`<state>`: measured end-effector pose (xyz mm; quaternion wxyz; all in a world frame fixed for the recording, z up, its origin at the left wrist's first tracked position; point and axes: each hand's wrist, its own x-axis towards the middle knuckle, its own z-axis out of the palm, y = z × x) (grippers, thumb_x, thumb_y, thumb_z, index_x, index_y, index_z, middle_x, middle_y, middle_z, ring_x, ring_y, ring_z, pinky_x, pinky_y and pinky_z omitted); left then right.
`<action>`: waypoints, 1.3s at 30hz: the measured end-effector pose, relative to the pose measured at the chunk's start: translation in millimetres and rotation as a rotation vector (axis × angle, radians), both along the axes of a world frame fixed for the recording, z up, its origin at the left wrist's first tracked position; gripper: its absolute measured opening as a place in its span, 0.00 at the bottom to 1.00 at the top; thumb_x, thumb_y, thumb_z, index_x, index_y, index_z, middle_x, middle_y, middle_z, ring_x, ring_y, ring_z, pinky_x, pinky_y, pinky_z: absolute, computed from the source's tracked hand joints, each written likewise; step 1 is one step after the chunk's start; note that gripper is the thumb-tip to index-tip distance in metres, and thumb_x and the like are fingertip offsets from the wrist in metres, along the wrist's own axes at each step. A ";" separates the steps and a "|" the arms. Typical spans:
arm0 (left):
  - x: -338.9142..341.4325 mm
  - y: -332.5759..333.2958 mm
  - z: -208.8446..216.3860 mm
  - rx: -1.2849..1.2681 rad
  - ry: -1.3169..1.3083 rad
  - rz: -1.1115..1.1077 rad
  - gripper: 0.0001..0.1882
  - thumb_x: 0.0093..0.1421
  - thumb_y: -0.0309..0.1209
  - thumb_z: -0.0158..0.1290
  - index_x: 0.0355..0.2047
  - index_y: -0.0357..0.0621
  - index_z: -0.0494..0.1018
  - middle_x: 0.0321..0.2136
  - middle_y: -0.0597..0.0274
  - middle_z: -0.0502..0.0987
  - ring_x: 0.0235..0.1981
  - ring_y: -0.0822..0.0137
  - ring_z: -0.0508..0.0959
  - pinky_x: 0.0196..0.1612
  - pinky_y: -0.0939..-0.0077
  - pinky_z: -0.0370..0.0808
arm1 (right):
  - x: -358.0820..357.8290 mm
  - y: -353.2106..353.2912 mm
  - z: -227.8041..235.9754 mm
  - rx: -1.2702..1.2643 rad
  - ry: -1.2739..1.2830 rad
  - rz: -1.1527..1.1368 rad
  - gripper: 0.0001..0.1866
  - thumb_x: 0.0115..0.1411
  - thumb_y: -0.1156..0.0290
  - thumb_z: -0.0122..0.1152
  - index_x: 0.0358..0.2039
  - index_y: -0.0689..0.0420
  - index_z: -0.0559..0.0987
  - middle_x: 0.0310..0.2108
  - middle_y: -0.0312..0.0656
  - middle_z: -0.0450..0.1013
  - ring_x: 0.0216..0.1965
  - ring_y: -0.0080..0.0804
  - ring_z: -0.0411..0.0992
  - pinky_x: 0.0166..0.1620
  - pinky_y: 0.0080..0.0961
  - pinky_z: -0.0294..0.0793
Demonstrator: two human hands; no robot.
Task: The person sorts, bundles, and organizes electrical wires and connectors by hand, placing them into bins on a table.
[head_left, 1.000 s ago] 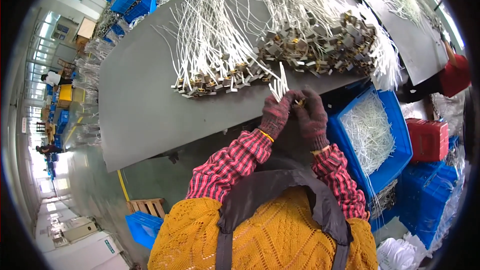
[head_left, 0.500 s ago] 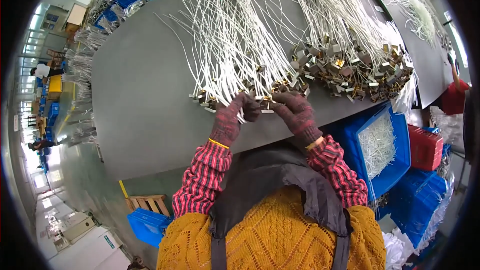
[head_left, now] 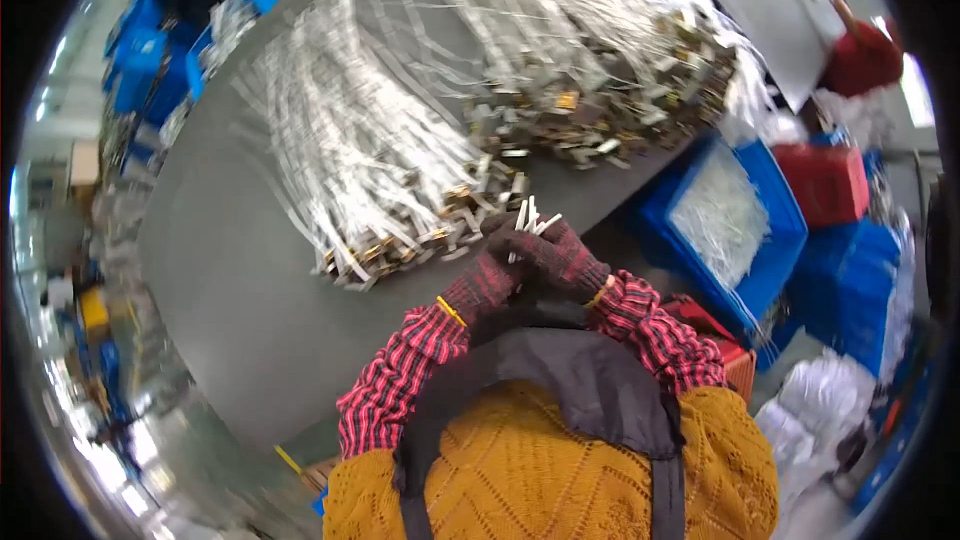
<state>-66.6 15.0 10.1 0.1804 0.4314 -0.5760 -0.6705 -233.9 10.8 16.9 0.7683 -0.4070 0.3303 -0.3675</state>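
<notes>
My left hand (head_left: pixel 492 274), in a dark red knitted glove, is closed close in front of my body by the table's near edge. My right hand (head_left: pixel 562 258), gloved alike, is closed against it. Several white wires (head_left: pixel 531 216) stick up as short ends from between the two hands; the rest of them is hidden by the gloves. Just beyond my left hand lies a fanned bundle of white wires (head_left: pixel 370 130) with small metal-and-brown parts (head_left: pixel 400 252) at the near ends. A second, thicker heap of wired parts (head_left: pixel 600 105) lies to its right.
The dark grey table (head_left: pixel 220 280) curves round on the left. At the right stand a blue bin (head_left: pixel 790 225) with thin white strands, a red crate (head_left: pixel 822 183) and another blue bin (head_left: pixel 845 285). A person's red sleeve (head_left: pixel 865 58) shows at the far right.
My hands have drawn back from the wire bundle toward my body and come together, with white wire ends now between them. The whole view has turned, and the table contents are blurred.
</notes>
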 end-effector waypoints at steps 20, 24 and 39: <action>22.8 -165.4 11.2 -0.642 -1.166 0.001 0.28 0.52 0.17 0.44 0.54 0.47 0.73 0.63 0.51 0.66 0.65 0.55 0.65 0.68 0.65 0.62 | -485.9 56.3 -120.8 0.186 1.474 -0.529 0.31 0.59 0.53 0.63 0.55 0.64 0.75 0.53 0.55 0.74 0.54 0.46 0.73 0.58 0.34 0.68; 26.3 -179.9 -25.2 -0.489 -1.472 -0.429 0.26 0.59 0.30 0.48 0.60 0.62 0.70 0.71 0.61 0.53 0.72 0.50 0.50 0.70 0.45 0.51 | -415.5 52.7 -116.7 0.298 1.209 -0.383 0.23 0.60 0.60 0.63 0.51 0.63 0.78 0.48 0.49 0.77 0.50 0.38 0.74 0.54 0.30 0.71; 139.1 -99.1 -24.3 -0.773 -0.624 0.413 0.21 0.57 0.31 0.58 0.53 0.53 0.75 0.59 0.51 0.71 0.61 0.50 0.69 0.62 0.62 0.67 | -14.7 -77.7 -34.1 -0.283 0.546 0.028 0.17 0.64 0.69 0.60 0.52 0.63 0.77 0.43 0.40 0.77 0.41 0.25 0.75 0.46 0.24 0.76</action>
